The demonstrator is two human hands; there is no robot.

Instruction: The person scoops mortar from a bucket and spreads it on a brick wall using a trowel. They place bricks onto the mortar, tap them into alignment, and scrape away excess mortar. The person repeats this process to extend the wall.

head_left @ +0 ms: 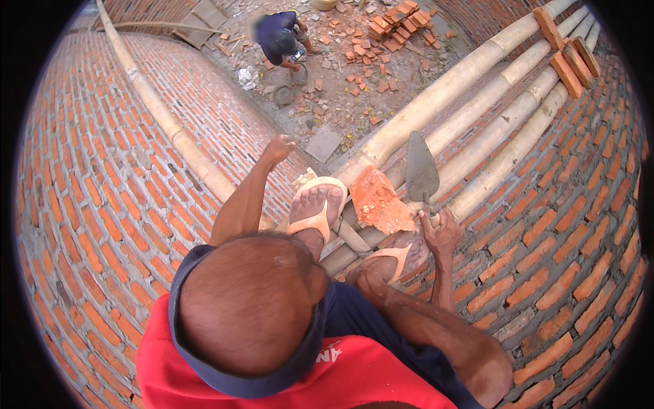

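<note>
Right hand: grip closed round the handle of a brick trowel; the pointed steel blade stands up and away from the grip, mortar-stained.
Left hand: extended out to the far left of the right grip, fingers loosely curled; I cannot tell whether it holds anything. It sits over the brick wall, close to a slanting bamboo pole.
Brick piece: a broken orange brick lies just left of the right grip, resting on the bamboo platform and close to the trowel blade; contact between blade and brick cannot be confirmed.
Footing: two sandalled feet, the left foot left of the brick, the right foot directly below the right grip, both on the bamboo scaffold poles.
Stock: whole bricks are stacked across the poles, well beyond the grip toward the upper right.
Ground below: another person in dark clothing bends over among scattered bricks and rubble, well apart from both hands.
Surroundings: curved brickwork runs right of the right grip.
</note>
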